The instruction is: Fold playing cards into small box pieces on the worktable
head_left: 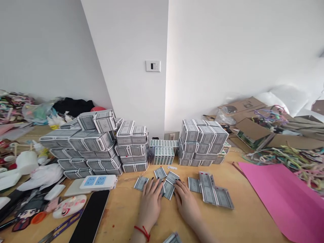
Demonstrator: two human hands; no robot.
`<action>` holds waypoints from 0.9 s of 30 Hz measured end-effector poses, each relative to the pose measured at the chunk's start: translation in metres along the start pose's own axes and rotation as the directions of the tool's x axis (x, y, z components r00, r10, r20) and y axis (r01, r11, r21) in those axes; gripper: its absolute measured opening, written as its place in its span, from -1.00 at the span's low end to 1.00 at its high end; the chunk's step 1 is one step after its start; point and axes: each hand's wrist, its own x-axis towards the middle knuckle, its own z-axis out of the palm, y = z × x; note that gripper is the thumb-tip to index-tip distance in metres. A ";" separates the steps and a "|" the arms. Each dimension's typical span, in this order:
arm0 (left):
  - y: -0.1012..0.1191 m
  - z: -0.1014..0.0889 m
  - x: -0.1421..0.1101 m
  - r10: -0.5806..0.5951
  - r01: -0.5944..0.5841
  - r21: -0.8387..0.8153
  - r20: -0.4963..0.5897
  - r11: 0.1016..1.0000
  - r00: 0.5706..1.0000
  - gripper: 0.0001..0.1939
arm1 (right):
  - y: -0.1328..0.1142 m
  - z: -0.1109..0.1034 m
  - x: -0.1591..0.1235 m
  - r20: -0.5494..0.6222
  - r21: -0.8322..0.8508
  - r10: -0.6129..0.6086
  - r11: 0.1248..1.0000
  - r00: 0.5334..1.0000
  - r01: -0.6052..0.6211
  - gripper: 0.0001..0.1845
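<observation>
Grey-patterned playing cards, folded and fitted together, lie on the wooden table in front of me. My left hand (pixel 152 195) rests flat with its fingers spread over the left side of the card piece (pixel 169 189), partly hiding it. At the piece's right edge, my right hand (pixel 186 197) touches the cards with its fingertips, thumb apart. Beside my left fingers lies a folded card (pixel 141 183), and another card (pixel 160 172) lies just beyond them. To the right sits a second piece of joined cards (pixel 209 189) with its flaps standing up.
Stacked card blocks stand at the back left (pixel 93 141) and back right (pixel 202 141). Nearer left are a power strip (pixel 110 182), a phone (pixel 89 216) and scissors (pixel 63 227). Pink paper (pixel 283 199) covers the right. One more card piece (pixel 172 238) shows at the bottom edge.
</observation>
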 end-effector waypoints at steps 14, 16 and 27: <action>-0.001 0.001 0.009 -0.128 0.095 -0.277 -0.104 0.956 0.986 -0.67 | -0.022 -0.022 -0.003 0.214 0.526 0.032 0.839 0.976 -0.143 -0.63; -0.001 0.002 0.009 -0.155 0.106 -0.358 -0.110 0.928 0.982 -0.63 | -0.030 -0.031 -0.006 0.337 0.548 -0.150 0.834 0.929 -0.065 -0.72; -0.001 -0.005 0.004 -0.333 0.122 -0.676 -0.191 0.727 0.923 -0.71 | -0.025 -0.039 -0.030 0.358 0.416 -0.176 0.909 0.917 0.013 -0.82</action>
